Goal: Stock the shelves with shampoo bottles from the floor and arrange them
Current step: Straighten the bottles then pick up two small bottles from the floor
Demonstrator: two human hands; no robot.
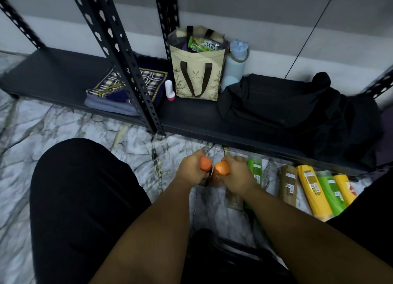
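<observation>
One bottom shelf ahead, part-taken by tote bag. Several spare bottles lying below its edge, right. Left hand clenched on orange bottle, right hand on second orange bottle, low, side by side. Lift apart, stand upright.

Two bottles with rounded orange ends facing up sit at the lower centre of the frame, almost touching. The left orange bottle is gripped by the left hand, and the right orange bottle by the right hand. Just to their right a green bottle lies flat on the floor, beside a pale see-through bottle under the right wrist. Further right, four bottles lie side by side with labels up: a brown bottle, a yellow bottle, a second green bottle and a yellow-orange bottle. All lie just in front of the black shelf, whose bottom board crosses mid-frame.
</observation>
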